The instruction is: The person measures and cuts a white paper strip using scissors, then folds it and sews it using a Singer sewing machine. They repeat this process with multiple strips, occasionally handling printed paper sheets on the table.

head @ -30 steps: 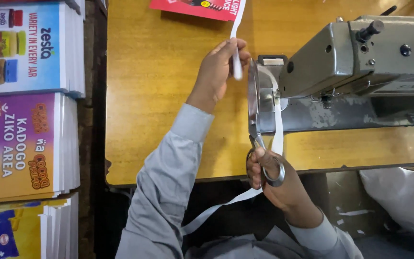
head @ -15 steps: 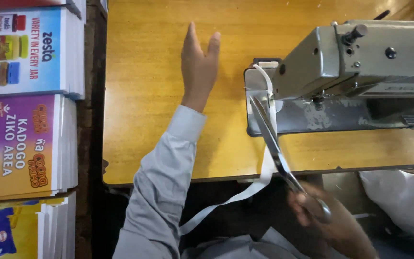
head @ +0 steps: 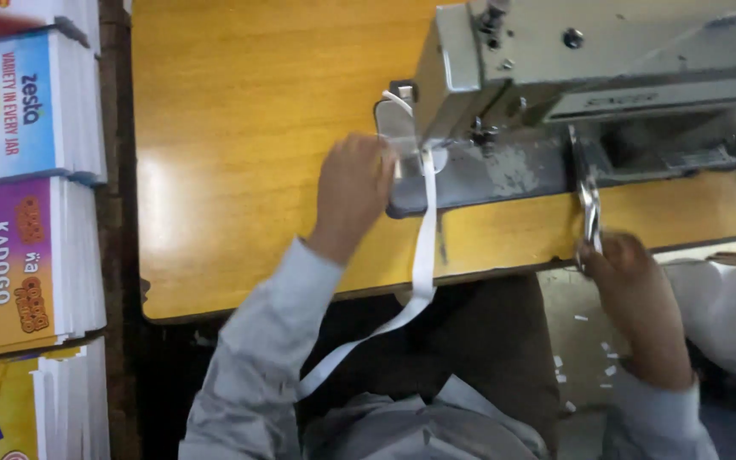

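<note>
Sewing machine stands just beyond both our hands on the wooden table. White strap runs from under the machine head, beside our left hand, over the near table edge toward our lap. Left hand rests loosely curled, fingertips at the strap's upper end. Right hand is closed around scissors. We judge the strap light, limp and slippery; pinch it flat near the machine.

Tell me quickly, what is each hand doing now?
Left hand: fingers bent, resting on the white strap beside the sewing machine; a real grip cannot be told.
Right hand: closed, holding the scissors.
</note>
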